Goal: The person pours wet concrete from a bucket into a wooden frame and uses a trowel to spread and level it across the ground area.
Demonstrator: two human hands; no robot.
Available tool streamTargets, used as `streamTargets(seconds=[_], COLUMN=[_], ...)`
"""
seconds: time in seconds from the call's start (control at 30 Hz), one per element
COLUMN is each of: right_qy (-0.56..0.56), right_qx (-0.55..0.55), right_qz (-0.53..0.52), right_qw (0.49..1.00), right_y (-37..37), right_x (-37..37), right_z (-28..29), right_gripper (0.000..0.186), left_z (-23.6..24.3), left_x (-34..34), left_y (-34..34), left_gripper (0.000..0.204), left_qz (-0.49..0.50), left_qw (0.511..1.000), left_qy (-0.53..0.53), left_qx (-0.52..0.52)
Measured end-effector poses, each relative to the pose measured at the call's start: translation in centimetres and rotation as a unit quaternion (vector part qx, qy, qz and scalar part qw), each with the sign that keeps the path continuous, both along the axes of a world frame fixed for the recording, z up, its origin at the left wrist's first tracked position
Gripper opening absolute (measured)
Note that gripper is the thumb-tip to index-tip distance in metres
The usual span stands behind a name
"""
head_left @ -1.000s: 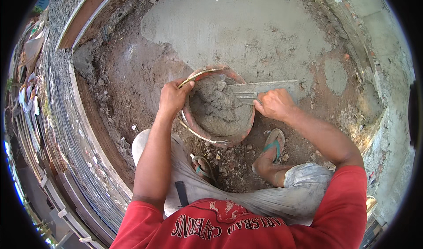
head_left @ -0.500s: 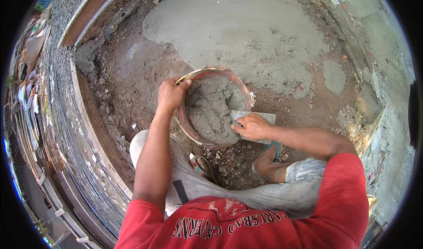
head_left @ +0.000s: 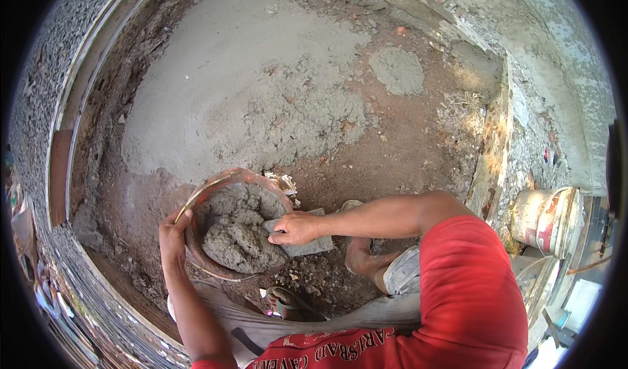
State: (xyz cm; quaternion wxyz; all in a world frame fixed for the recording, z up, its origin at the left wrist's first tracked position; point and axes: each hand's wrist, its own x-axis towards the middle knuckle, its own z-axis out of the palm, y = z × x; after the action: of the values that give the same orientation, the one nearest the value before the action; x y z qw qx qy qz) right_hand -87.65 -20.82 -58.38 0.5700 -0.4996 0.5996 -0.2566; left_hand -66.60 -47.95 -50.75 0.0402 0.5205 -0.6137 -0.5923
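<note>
A round reddish bucket stands tilted on the ground in front of me, holding a lumpy heap of wet grey mortar. My left hand is closed round the left edge of its rim, thumb on top. My right hand grips a flat rectangular plastering trowel at the bucket's right side. One end of the trowel reaches over the rim to the mortar, while the other sticks out beyond it. My fingers hide the trowel's handle.
Ahead spreads a patch of wet grey mortar, smooth at the back and rough nearer me. A smaller patch lies to its right on bare soil. Boards edge the left side. A stained white bucket stands at right.
My view has swung to the right, so the bucket and both hands appear lower and further left. The mortar in the bucket looks more heaped. Both hands keep their holds.
</note>
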Motion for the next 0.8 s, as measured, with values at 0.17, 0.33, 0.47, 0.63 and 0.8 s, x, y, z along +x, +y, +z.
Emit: streamTargets(seconds=[0.17, 0.33, 0.47, 0.63, 0.8], right_qy=[0.0, 0.191, 0.499, 0.694, 0.683], right_qx=[-0.044, -0.084, -0.015, 0.225, 0.026], right_qz=[-0.063, -0.173, -0.181, -0.188, -0.144], right_qw=[0.997, 0.963, 0.847, 0.658, 0.716], right_y=[1.8, 6.6, 12.4, 25.6, 16.6], right_x=[-4.6, -12.9, -17.9, -24.1, -19.0], right_z=[3.8, 11.6, 11.2, 2.7, 12.9], right_gripper=[0.055, 0.046, 0.035, 0.027, 0.027], left_z=[-0.9, -1.3, -0.7, -0.7, 1.0], left_x=[1.0, 2.5, 1.6, 0.1, 0.2], left_y=[-1.8, -3.2, -2.8, -1.9, -1.6], left_gripper=[0.027, 0.022, 0.02, 0.02, 0.032], left_qz=[0.022, 0.021, 0.011, -0.012, 0.007], left_qw=[0.998, 0.998, 0.999, 1.0, 1.0], left_qy=[0.038, 0.042, 0.031, 0.014, -0.007], left_qx=[0.047, 0.044, 0.039, 0.025, 0.006])
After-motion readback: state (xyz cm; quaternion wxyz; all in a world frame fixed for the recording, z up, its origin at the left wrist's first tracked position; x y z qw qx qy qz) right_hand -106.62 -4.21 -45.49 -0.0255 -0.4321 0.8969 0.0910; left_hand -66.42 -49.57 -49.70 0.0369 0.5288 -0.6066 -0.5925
